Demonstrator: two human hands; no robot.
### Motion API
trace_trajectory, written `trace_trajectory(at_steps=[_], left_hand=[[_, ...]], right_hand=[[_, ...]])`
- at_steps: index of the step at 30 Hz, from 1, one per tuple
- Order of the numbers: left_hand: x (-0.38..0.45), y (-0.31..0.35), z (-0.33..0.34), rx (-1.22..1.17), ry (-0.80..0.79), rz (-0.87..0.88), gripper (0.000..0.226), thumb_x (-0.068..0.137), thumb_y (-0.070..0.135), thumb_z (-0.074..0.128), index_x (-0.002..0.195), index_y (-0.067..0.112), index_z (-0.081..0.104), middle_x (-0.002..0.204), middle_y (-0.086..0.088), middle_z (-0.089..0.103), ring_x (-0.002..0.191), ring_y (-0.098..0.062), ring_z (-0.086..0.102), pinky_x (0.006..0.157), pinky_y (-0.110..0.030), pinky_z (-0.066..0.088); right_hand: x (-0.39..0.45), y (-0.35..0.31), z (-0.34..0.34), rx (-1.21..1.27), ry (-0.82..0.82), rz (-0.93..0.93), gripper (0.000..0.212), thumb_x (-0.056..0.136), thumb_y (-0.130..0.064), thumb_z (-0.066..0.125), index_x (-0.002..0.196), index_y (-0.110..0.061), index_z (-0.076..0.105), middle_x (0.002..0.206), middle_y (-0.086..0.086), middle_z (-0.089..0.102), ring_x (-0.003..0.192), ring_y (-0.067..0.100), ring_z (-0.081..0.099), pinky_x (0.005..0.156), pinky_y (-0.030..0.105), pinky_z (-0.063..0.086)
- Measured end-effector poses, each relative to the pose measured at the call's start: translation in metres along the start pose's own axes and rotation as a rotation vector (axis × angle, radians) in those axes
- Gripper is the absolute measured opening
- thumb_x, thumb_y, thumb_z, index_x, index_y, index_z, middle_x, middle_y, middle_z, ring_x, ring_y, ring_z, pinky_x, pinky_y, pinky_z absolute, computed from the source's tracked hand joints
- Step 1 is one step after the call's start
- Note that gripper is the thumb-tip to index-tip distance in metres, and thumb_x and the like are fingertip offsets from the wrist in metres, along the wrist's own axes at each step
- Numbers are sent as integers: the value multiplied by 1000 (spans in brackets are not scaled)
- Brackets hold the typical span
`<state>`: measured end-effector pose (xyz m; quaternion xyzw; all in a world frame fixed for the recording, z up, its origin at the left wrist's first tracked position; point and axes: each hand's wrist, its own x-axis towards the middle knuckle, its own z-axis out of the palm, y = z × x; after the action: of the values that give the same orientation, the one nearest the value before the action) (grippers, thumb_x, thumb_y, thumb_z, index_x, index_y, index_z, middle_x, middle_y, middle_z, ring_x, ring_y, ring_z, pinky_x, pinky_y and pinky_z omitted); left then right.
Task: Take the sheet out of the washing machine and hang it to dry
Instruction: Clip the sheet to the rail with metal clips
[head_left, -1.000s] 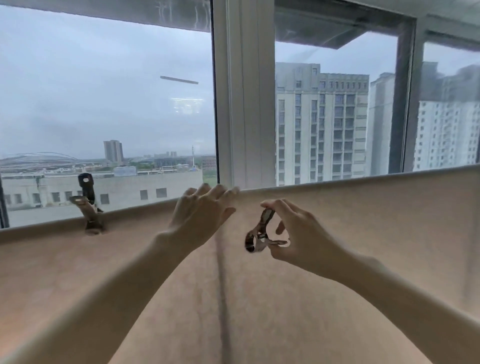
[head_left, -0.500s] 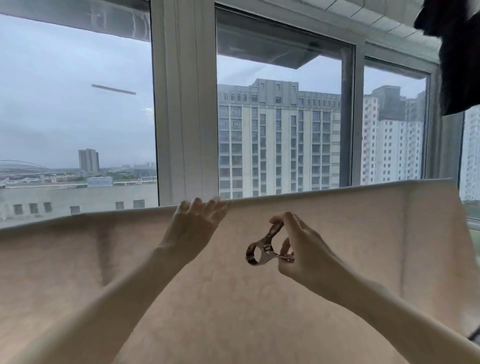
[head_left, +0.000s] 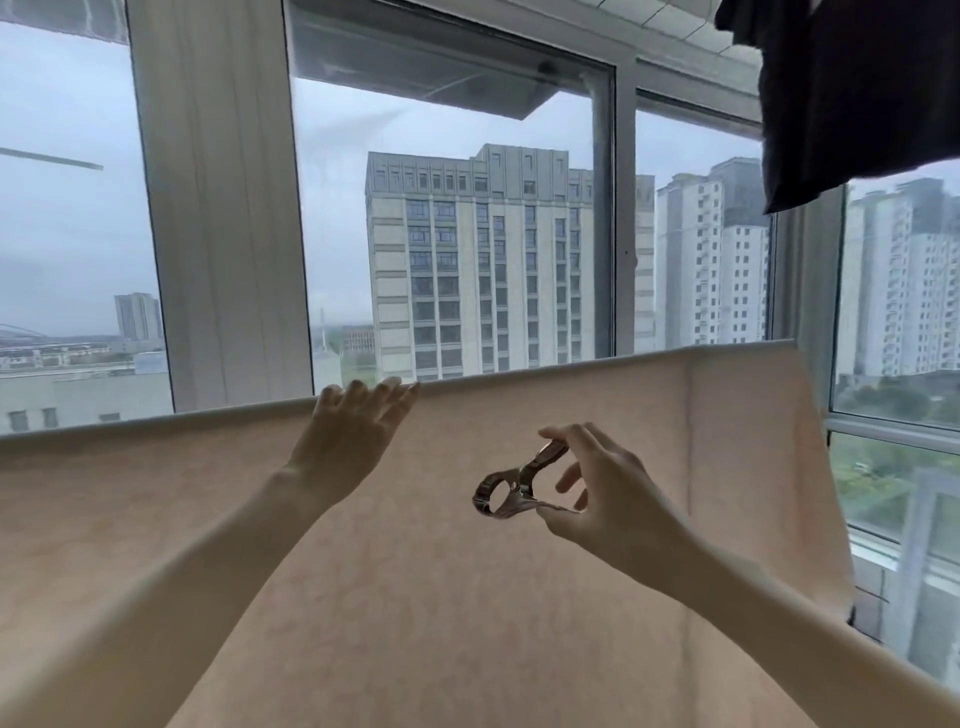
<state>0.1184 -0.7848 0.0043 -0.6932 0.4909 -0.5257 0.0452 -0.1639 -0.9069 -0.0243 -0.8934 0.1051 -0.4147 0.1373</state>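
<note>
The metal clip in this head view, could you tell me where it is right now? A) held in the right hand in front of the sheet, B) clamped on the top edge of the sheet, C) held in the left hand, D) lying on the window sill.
A: the right hand pinches the metal clip by its handles in front of the sheet, while the left hand reaches its straight fingers to the sheet's top edge.

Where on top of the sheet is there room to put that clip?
The sheet's top edge is bare from the left hand's fingertips rightward to the sheet's right corner, and the clip in the right hand sits just below that stretch. The edge left of the left hand is bare too. The only crowded spot is where the fingertips reach it.
</note>
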Motion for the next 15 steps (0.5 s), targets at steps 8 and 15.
trace_trajectory(at_steps=[8, 15], left_hand=[[69, 58, 19, -36, 34, 26, 67, 81, 5, 69, 142, 17, 43, 123, -9, 57, 88, -31, 59, 70, -43, 48], [128, 99, 40, -95, 93, 109, 61, 87, 4, 61, 141, 25, 42, 116, -5, 60, 81, -28, 65, 60, -39, 55]], right_hand=[[12, 82, -31, -86, 49, 27, 60, 70, -34, 76, 123, -22, 49, 109, -12, 50, 81, 5, 58, 72, 27, 51], [55, 151, -41, -142, 48, -25, 64, 67, -54, 67, 120, -23, 50, 107, -11, 53, 79, 4, 56, 72, 31, 51]])
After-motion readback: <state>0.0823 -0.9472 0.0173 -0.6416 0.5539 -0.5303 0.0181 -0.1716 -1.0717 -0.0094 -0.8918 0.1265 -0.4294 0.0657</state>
